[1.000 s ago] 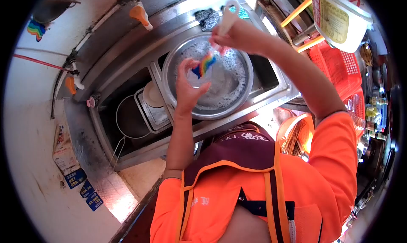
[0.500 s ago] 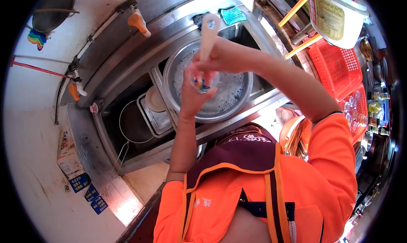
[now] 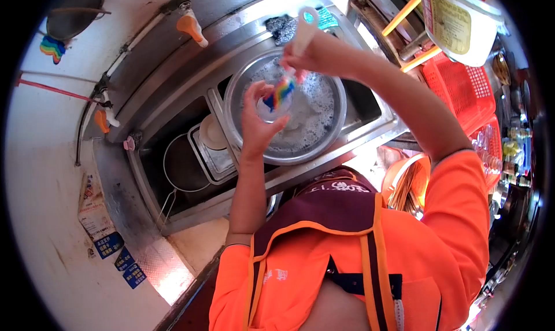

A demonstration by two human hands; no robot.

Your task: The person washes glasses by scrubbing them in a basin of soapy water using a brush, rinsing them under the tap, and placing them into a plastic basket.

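My left hand (image 3: 258, 121) is wrapped round a clear cup (image 3: 270, 111), its mouth facing up, over a metal basin (image 3: 342, 120) of foamy water. My right hand (image 3: 312, 54) grips the white handle (image 3: 304, 35) of a brush with a rainbow-coloured sponge head (image 3: 281, 94). That head is at the mouth of the cup, partly inside it. The basin rests across the steel sink.
Left of the basin, the sink holds a round strainer (image 3: 166, 167) and a rectangular tray (image 3: 199, 152). Behind lie a dark scouring pad (image 3: 281, 28) and a green cloth (image 3: 327, 19). Red baskets (image 3: 457, 94) and a white tub (image 3: 462, 27) stand at right. Orange-handled taps (image 3: 189, 27) are on the wall.
Since half a second ago, my right hand has moved up and right, drawing the sponge head partly out of the cup. My left hand still holds the cup, its fingers now more visible.
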